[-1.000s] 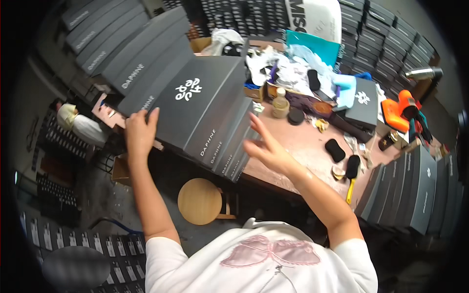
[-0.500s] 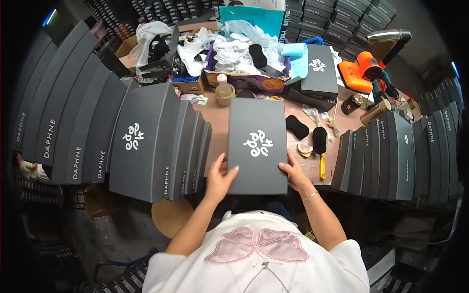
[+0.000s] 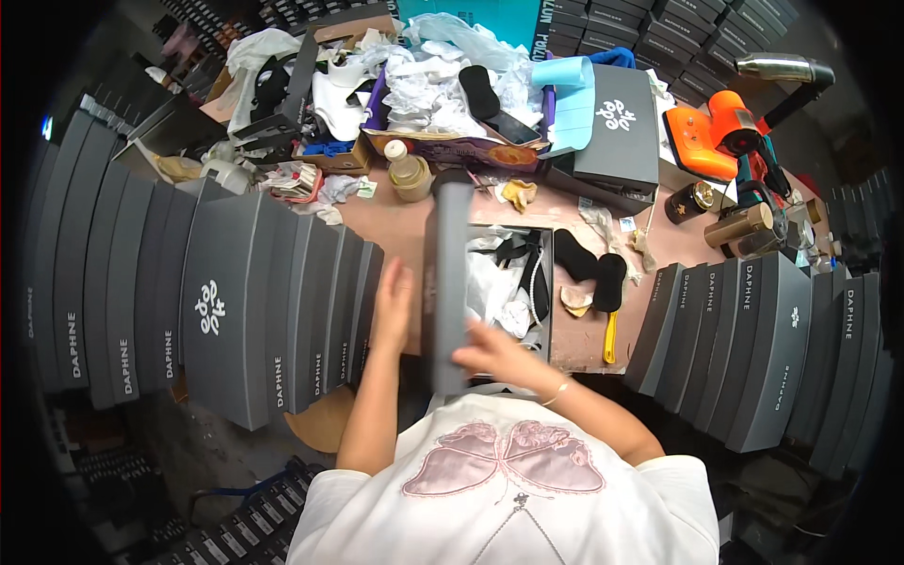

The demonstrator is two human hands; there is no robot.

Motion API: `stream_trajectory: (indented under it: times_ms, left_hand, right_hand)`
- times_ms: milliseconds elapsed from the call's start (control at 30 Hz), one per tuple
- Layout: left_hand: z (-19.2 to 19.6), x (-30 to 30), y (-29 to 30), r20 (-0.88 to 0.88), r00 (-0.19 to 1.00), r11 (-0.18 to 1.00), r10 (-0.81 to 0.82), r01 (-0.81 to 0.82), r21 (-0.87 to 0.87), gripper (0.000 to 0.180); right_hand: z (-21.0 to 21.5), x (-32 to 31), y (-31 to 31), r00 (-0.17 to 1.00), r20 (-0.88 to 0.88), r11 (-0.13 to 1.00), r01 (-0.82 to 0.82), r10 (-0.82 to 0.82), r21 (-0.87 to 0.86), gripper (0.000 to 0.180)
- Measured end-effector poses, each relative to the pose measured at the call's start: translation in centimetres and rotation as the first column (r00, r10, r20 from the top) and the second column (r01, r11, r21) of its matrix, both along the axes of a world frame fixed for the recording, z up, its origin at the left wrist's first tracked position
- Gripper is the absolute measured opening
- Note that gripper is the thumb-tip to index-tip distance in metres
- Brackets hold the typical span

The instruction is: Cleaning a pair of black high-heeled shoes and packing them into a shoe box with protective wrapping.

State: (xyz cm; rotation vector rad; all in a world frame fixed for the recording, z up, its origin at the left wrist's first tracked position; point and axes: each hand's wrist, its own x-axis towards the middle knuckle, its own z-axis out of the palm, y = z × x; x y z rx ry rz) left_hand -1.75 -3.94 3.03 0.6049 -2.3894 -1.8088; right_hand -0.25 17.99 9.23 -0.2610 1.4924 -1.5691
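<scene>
The dark grey shoebox lid [image 3: 450, 282], slightly blurred, stands on edge in front of me, tipped up from an open shoebox [image 3: 548, 330]. My right hand [image 3: 499, 356] grips the lid's lower end. On its other side, my left hand [image 3: 391, 301] is open with fingers stretched out, seemingly a little apart from it. Inside the box lie white tissue paper [image 3: 485, 282], black straps [image 3: 516, 247] and a strand of white beads [image 3: 535, 292]; the lid hides the box's left part.
Rows of grey shoeboxes stand at left [image 3: 226, 311] and right [image 3: 767, 348]. Black pads [image 3: 610, 282] and a yellow-handled tool [image 3: 609, 337] lie right of the open box. Behind are a bottle [image 3: 409, 174], a purple carton [image 3: 452, 149] of crumpled paper and an orange device [image 3: 702, 141].
The lid has come off the shoebox and been turned on edge toward the left, showing the contents. My left hand has let go; my right hand has moved left with the lid.
</scene>
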Motion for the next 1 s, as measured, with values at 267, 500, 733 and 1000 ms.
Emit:
stream_trajectory:
  times_ms: [267, 500, 733, 1000]
  left_hand:
    - [3.2, -1.7, 2.3, -0.043, 0.783, 0.764, -0.620, 0.591, -0.261, 0.036]
    - [-5.7, -3.3, 6.1, 0.256, 0.477, 0.224, -0.841, 0.737, -0.638, 0.037]
    - [-1.5, -2.8, 5.2, -0.016, 0.641, 0.539, -0.767, 0.632, -0.557, 0.025]
    - [-1.7, -2.3, 3.5, -0.071, 0.856, 0.851, -0.512, 0.517, 0.093, 0.030]
  right_hand:
    - [-9.0, -1.4, 7.0, 0.638, -0.674, 0.832, 0.092, 0.372, 0.547, 0.030]
    - [-6.5, 1.7, 3.4, 0.698, -0.619, 0.693, 0.244, 0.361, 0.679, 0.042]
    - [-10.4, 2.3, 2.6, 0.845, -0.362, 0.606, 0.058, 0.393, 0.793, 0.044]
    - [-6.6, 2.0, 5.8, 0.849, -0.524, 0.882, 0.300, -0.073, 0.364, 0.038]
